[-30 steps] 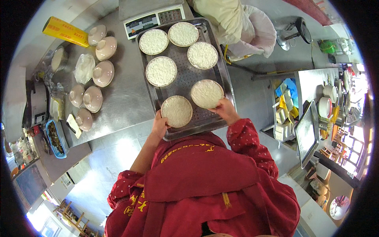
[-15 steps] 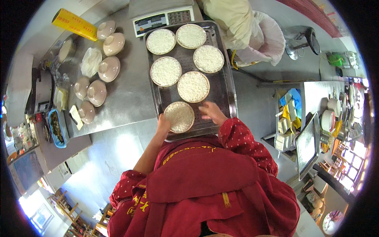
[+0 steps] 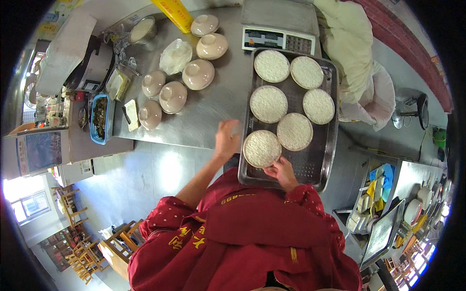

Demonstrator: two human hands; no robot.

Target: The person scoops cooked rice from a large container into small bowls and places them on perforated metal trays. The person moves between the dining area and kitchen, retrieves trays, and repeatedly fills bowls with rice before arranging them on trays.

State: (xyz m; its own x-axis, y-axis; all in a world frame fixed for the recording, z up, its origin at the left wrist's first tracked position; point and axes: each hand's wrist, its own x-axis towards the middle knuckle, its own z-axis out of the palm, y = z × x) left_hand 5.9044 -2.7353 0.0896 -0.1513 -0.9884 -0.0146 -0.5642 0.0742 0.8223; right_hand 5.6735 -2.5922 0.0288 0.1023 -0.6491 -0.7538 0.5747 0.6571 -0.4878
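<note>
Several round bowls filled level with white grains, like rice, sit in a dark metal tray (image 3: 310, 167) before me. My right hand (image 3: 282, 172) grips the near edge of the closest bowl (image 3: 262, 149), at the tray's near left. Beyond it stands another filled bowl (image 3: 294, 132), and others line the far part of the tray. My left hand (image 3: 227, 139) is raised just left of the tray, its fingers bent and apart, with no held thing that I can make out. Farther left, several pale pink upturned bowls (image 3: 173, 97) lie on the steel counter (image 3: 206, 123).
A digital scale (image 3: 279, 38) stands behind the tray. Among the pink bowls lies a crumpled clear plastic bag (image 3: 175, 56). A yellow tube (image 3: 173, 14), a metal bowl of white grains (image 3: 142, 30) and a blue bin (image 3: 101, 119) are at left. A lined bin (image 3: 376, 104) is at right.
My left hand has let go of the nearest filled bowl and moved left off the tray. My right hand has come onto that bowl's edge. The view has swung left.
</note>
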